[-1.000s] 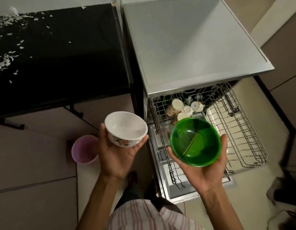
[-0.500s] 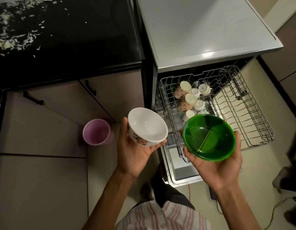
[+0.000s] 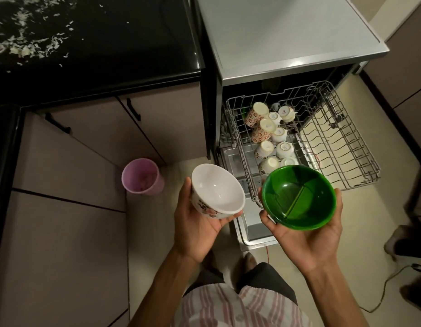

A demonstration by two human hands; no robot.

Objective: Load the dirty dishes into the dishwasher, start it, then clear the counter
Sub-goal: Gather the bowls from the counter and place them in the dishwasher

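white bowl [image 3: 217, 188], green bowl [image 3: 298, 197] — upright, held

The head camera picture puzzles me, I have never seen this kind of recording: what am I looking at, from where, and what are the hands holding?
The camera sits on a person's head and looks down, so both forearms reach up from the bottom edge. The left hand holds a white bowl with a flower pattern. The right hand holds a green bowl. Beyond them a dishwasher stands open, its wire rack pulled out, with cups lying in its left part. White scraps litter the black counter. A pink bin stands on the floor.
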